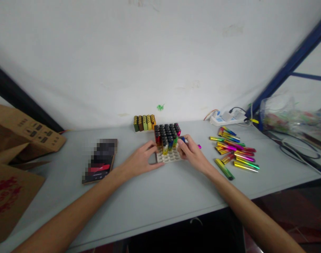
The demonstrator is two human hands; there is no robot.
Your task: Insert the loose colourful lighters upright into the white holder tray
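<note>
A white tray [163,158] with round holes stands on the table in front of me. Upright lighters [168,130] with black tops and shiny coloured bodies fill its back rows, while several front holes are bare. My left hand [142,159] grips the tray's left side, its thumb along the front edge and its fingers by the left lighters. At the tray's right side, my right hand [191,151] is closed around a dark blue lighter [182,139], mostly hidden by the fingers. A bit of something magenta [200,146] shows just beyond that hand.
Loose shiny lighters [234,149] lie in a pile at right. Behind the tray stands another block of lighters [144,122]. A phone [101,161], partly pixelated, lies left; cardboard bags [26,140] are farther left. A power strip [227,117] with cables sits against the wall.
</note>
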